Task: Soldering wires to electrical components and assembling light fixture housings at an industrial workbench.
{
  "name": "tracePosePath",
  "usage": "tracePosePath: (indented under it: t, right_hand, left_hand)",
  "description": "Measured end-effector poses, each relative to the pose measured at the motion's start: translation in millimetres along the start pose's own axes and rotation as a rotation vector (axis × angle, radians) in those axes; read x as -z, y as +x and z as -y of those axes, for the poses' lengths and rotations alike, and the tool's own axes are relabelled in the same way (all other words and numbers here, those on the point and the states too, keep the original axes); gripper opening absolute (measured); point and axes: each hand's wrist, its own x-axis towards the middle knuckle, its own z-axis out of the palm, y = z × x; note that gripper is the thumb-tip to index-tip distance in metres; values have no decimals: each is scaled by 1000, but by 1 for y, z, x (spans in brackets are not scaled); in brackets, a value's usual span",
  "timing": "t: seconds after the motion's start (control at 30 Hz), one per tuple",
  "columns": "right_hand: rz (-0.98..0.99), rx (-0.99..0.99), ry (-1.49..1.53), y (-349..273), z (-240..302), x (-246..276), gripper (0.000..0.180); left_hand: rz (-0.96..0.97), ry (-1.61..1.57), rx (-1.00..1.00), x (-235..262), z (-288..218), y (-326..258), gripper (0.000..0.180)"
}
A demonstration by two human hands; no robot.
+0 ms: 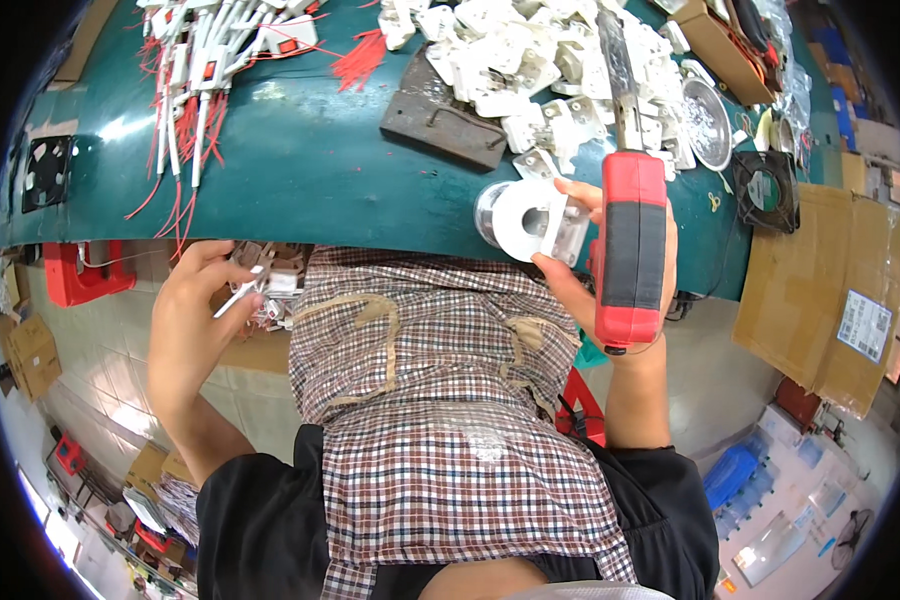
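Left hand [192,315]: pinched on small white piece [238,292], left of checked apron [460,460] | Right hand [580,303]: wrapped round red-and-black tool [634,250], fingertips at white spool [508,225], near table [320,170] edge.

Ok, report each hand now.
Left hand: closed on slim white piece.
Right hand, partly behind red-and-black tool: pinching white plastic part.

The tool casing [634,250] looks plastic, the tabletop [310,160] glossy.

Bright light; glare on green tabletop [300,170]; fisheye bend, dark corners
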Motion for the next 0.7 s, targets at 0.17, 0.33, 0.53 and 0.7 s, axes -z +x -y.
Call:
tracePosePath:
  t: [0.17,0.33,0.53,0.7]
  right_hand:
    - [-6,36,-44,1,9,0,64]
    - [17,-98,-40,3,14,-6,68]
    - [76,-130,-112,2,11,-17,69]
    - [-46,-16,-43,-4,9,-14,68]
  left_hand:
    - [-205,-348,146,7,-25,37,11]
    - [-469,-274,243,0,-11,92,15]
    - [-736,89,316,-14,21,154,35]
    - [-872,-4,173,-13,44,199,32]
